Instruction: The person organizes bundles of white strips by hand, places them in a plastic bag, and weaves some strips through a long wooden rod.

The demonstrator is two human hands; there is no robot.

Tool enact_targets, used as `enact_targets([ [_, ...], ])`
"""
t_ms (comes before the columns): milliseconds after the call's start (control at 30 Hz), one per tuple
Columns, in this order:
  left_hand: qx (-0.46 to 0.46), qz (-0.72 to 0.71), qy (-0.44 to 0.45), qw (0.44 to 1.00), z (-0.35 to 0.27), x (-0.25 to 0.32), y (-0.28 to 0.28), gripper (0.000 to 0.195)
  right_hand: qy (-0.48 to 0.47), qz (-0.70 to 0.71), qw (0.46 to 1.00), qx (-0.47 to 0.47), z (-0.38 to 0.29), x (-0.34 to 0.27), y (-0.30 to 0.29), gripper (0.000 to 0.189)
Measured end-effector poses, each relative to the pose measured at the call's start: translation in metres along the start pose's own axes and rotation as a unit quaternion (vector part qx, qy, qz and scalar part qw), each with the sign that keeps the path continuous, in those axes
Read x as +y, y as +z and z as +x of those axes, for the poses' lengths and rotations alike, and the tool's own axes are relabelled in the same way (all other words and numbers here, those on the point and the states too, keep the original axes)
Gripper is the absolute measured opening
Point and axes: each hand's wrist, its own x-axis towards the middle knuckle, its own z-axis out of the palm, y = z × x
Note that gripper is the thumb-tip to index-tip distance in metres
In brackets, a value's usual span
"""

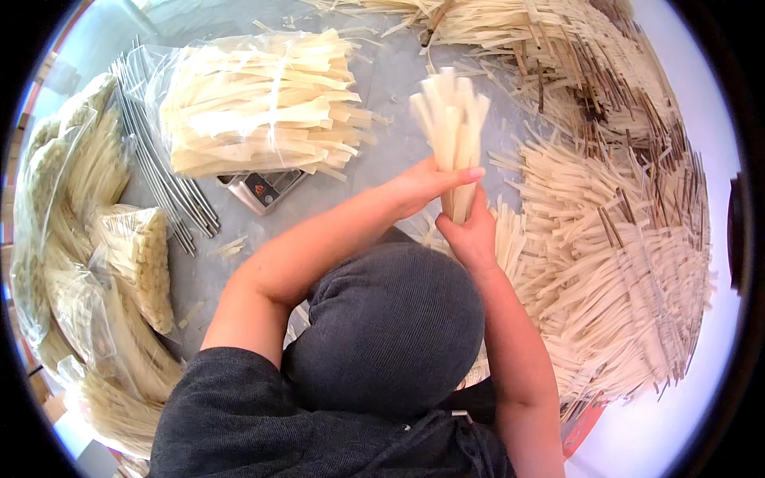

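Note:
A bundle of flat, pale dried noodle strips (451, 125) stands upright between my hands, its top ends fanned out and slightly blurred. My left hand (427, 186) wraps around the middle of the bundle, with the thumb across its front. Just below, my right hand (473, 230) grips the lower part. The bottom ends are hidden by my hands. To the left, a clear plastic bag (156, 89) packed with similar strips (257, 107) lies on a small digital scale (263, 190). Only the scale's near edge and part of its panel show.
A large heap of noodle strips (597, 263) with thin dark rods (648, 119) fills the right side. Metal rods (161, 161) lie left of the scale. Filled plastic bags (77, 299) line the far left. Loose scraps (230, 247) lie on the grey surface (388, 89).

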Motion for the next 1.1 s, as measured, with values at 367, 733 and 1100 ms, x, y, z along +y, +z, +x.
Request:
enact_targets([
  [367, 0.389, 0.463, 0.214, 0.767, -0.096, 0.102, -0.076, 0.027, -0.045, 0.014, 0.994, -0.103, 0.049, -0.049, -0.003, 0.065],
  [733, 0.483, 0.250, 0.235, 0.806, -0.101, 0.124, -0.190, 0.028, -0.196, -0.311, 0.901, -0.232, 0.099, -0.124, 0.033, 0.069],
  [1100, 0.516, 0.449, 0.255, 0.684, -0.119, 0.151, -0.168, 0.022, -0.315, -0.417, 0.805, -0.282, 0.152, -0.177, 0.088, 0.069],
])
